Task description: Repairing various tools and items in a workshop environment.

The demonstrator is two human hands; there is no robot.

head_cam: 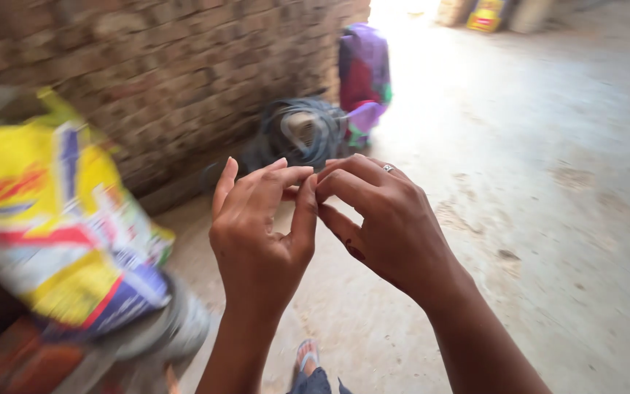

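My left hand (260,230) and my right hand (380,219) are raised together in the middle of the head view, fingertips meeting. The fingers of both curl toward one another as if pinching something very small; whatever lies between them is hidden. A ring (389,168) sits on a finger of my right hand. A red mark shows on my right palm. Below the hands my foot in a sandal (306,357) stands on the concrete floor (548,219).
A blurred yellow printed sack (52,219) leans at the left. A brick wall (169,73) runs behind it. A coil of dark wire (300,131) and a purple bag (364,73) lie against the wall. More sacks (486,14) stand far back.
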